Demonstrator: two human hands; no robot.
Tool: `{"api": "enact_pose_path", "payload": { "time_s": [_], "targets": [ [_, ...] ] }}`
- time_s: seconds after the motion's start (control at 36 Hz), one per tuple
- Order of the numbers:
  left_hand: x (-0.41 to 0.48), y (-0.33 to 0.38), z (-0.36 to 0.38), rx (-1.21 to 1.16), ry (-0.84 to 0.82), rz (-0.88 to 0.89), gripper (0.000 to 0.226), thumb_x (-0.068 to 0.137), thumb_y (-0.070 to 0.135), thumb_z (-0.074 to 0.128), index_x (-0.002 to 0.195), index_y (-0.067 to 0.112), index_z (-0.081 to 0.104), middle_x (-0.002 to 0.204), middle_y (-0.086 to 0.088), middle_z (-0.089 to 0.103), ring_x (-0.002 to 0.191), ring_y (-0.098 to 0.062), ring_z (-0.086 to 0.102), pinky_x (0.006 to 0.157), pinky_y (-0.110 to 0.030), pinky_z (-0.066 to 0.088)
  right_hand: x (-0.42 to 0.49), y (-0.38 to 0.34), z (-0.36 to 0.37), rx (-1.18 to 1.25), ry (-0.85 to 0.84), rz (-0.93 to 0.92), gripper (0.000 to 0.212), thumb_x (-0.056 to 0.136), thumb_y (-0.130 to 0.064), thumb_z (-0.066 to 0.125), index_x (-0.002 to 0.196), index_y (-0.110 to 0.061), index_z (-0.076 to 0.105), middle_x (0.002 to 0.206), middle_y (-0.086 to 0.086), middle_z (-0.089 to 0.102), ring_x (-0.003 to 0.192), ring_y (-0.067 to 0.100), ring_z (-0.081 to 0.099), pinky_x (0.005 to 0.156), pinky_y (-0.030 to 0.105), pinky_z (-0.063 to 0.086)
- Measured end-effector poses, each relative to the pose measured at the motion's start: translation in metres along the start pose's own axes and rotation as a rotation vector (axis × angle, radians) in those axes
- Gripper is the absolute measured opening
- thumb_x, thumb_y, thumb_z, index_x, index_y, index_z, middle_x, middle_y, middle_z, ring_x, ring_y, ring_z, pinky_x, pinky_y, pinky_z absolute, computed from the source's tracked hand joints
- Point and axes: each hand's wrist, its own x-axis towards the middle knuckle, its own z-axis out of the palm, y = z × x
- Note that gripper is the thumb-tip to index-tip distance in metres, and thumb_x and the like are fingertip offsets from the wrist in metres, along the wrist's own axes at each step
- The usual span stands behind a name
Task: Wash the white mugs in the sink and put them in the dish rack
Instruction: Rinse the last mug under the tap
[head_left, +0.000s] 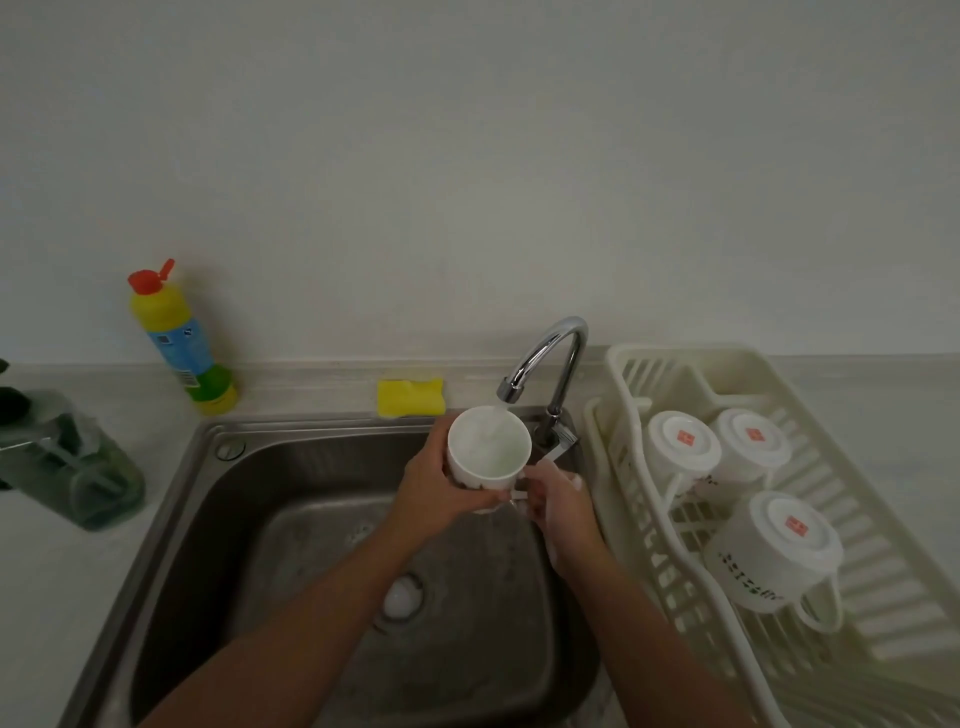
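Observation:
A white mug (488, 448) is held upright over the steel sink (218, 519), right under the chrome tap (550, 358). Water runs from the spout into the mug. My left hand (436, 493) wraps around the mug's left side and base. My right hand (558, 504) grips the mug's handle on the right. Three white mugs stand upside down in the cream dish rack (810, 415): one at the back left (681, 448), one at the back right (750, 441) and one nearer to me (779, 551).
A yellow sponge (410, 397) lies on the ledge behind the sink. A yellow and green detergent bottle (179, 338) with a red cap stands at the back left. A green glass container (67, 462) sits on the counter at far left. The drain (402, 600) is in the sink's middle.

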Motion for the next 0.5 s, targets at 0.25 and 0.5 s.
{"api": "enact_pose_path", "payload": {
  "time_s": [0.25,0.5],
  "targets": [
    [-0.006,-0.015,0.004,-0.057,-0.048,-0.127,0.088,0.047,0.047,0.092,0.119,0.060,0.044,0.119,0.034,0.057,0.113,0.010,0.054,0.085,-0.013,0.049,0.001,0.009,-0.004,-0.079,-0.038,0.010,0.054,0.091,-0.010,0.053,0.038,-0.022,0.049,0.042,-0.009,0.040,0.043,0.006,0.037,0.054,0.028,0.034],
    [-0.015,-0.028,0.003,-0.019,-0.189,-0.560,0.052,0.067,0.040,0.088,0.110,0.031,0.059,0.104,0.005,0.071,0.090,-0.010,0.069,0.072,-0.029,0.057,-0.004,0.021,-0.003,-0.115,-0.045,0.218,0.026,0.096,-0.023,0.052,0.072,-0.014,0.052,0.055,-0.002,0.042,0.041,0.007,0.038,0.040,0.022,0.030]
  ]
}}
